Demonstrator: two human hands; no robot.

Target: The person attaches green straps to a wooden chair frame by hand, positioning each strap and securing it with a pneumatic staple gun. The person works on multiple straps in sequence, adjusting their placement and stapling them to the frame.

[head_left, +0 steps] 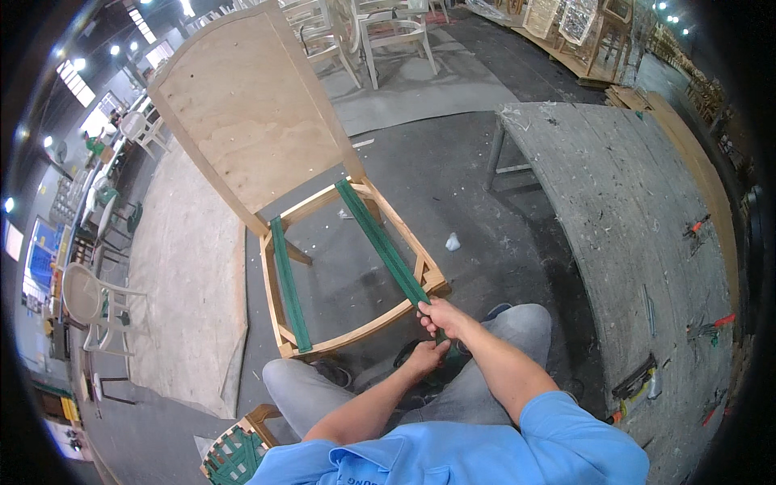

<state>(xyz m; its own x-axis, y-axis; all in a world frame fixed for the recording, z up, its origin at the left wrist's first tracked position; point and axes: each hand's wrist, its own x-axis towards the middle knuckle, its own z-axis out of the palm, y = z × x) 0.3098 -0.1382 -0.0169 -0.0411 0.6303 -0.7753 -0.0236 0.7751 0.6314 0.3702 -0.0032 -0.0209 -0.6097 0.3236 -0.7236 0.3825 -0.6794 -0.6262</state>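
Gripping green webbing strap (386, 246), both hands; dusty workshop floor (453, 162).

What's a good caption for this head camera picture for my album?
Both hands, right hand and left hand, grip a green webbing strap stretched across a bare wooden chair frame.

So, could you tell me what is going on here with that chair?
A person is seated in front of an unfinished wooden chair frame with a plywood back. Two green webbing straps run front to back across its open seat. The right hand grips the end of the right-hand strap at the frame's front rail, and the left hand sits just below it, on the same strap end as far as can be seen. The left-hand strap lies untouched. A worn workbench stands to the person's right.
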